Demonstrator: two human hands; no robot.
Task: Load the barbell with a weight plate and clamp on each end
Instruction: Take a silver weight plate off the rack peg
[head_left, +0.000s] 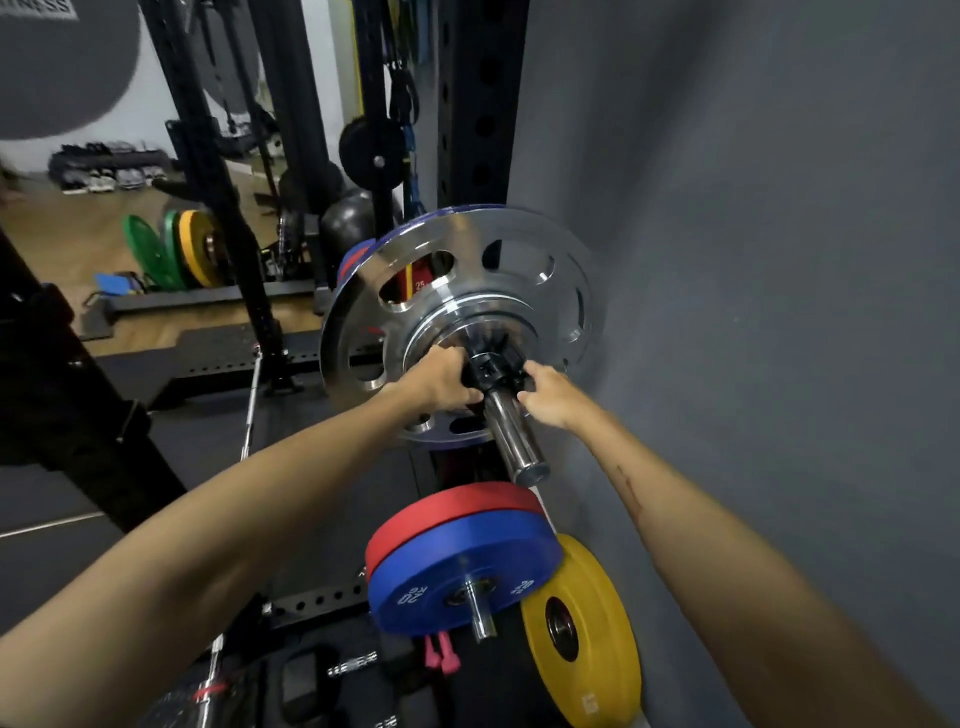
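Observation:
A shiny chrome weight plate (519, 270) with round cut-outs sits on the barbell sleeve (511, 434), which points toward me. A black clamp (492, 370) rings the sleeve just in front of the plate's hub. My left hand (447, 382) grips the clamp's left side. My right hand (548, 397) pinches its right side. Both arms reach forward from the lower corners. Whether the clamp is locked cannot be seen.
A grey wall (779, 260) runs close on the right. Below the sleeve, red and blue plates (457, 561) hang on a storage peg, with a yellow plate (582, 634) leaning on the wall. Black rack uprights (472, 104) stand behind. Green and yellow plates (171, 249) rest far left.

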